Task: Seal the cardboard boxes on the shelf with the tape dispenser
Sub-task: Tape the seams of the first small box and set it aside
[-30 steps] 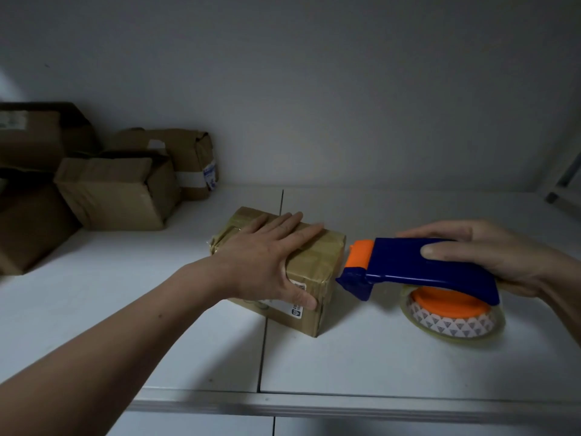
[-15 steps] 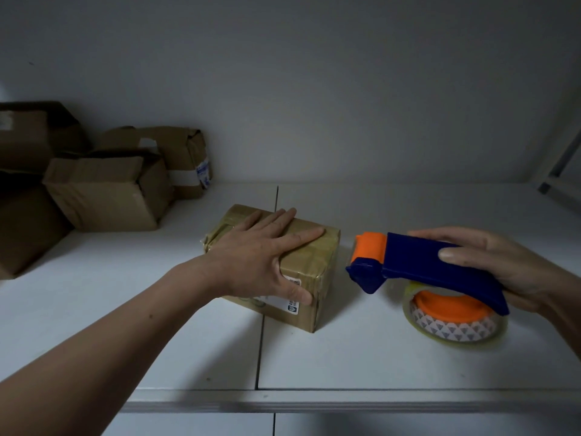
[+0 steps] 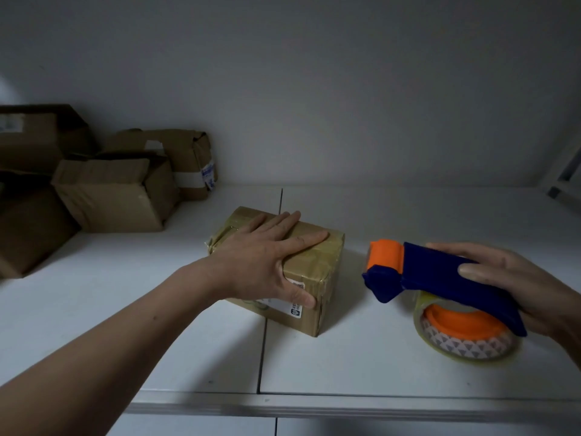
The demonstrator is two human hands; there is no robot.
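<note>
— Where is the tape dispenser [image 3: 440,280], and which way does it point?

— It is on the right half of the white shelf [image 3: 377,369], in my right grip [image 3: 515,278]. Its long axis runs from near right to far left, and the nose points left at the small cardboard box [image 3: 317,269]. The nose is near the box's right end but apart from it.

— What is it made of?

— Smooth plastic: a dark blue handle and a blocky blue nose, with an orange roller [image 3: 385,254] on top of the nose. Under the handle sits the tape roll [image 3: 465,346], clear tape wound on an orange hub, with a band of small triangles printed around the core. The roll seems to rest on the shelf.

— And the box?

— A brown oblong in the middle of the shelf, one corner turned toward me. Its top is crinkled under glossy tape, and a white label [image 3: 295,309] is stuck on the near side.

— How do your grips stand?

— My right grip is wrapped over the handle, fingers curled across the top and thumb along the near side. My left grip [image 3: 267,262] lies spread flat on the box top, fingers straight, thumb down the near face.

— Anything further out?

— A pile of bigger cardboard boxes [image 3: 107,196], creased and dented, stands at the far left against the plain grey wall [image 3: 314,89].
</note>
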